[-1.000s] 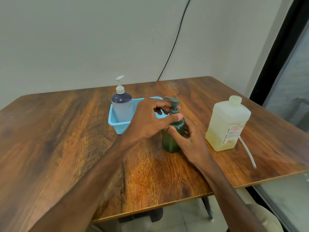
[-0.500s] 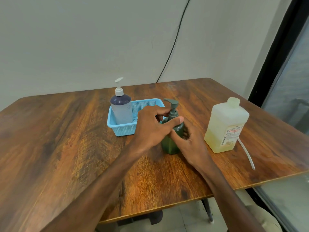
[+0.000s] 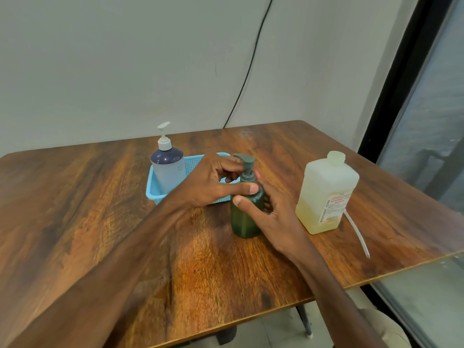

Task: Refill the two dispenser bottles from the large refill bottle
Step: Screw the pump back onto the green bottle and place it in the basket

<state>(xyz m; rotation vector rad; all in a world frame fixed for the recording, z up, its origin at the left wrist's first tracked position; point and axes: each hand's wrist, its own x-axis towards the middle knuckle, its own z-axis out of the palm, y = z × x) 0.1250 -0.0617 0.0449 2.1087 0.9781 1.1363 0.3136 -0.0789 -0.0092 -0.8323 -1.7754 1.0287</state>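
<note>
Green bottle (image 3: 247,217) stands mid-table, near the front edge. Right hand (image 3: 273,217) grips its body; left hand (image 3: 216,182) pinches the pump collar (grip unchanged over the last second). Cap still on; refilling not started.

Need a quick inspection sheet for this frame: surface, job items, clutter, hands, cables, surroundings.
Surface: wooden table, dry as far as visible.
Job's things: green dispenser bottle upright on the table, pump on; white dispenser bottle upright in the blue basket; refill bottle capped, partly full.
Clutter: loose white tube lying by the refill bottle.
Hands: left hand at the green bottle's pump collar; right hand around its body.
Cables: black cable running down the wall.
Surroundings: plain wall, dark window frame at right.
</note>
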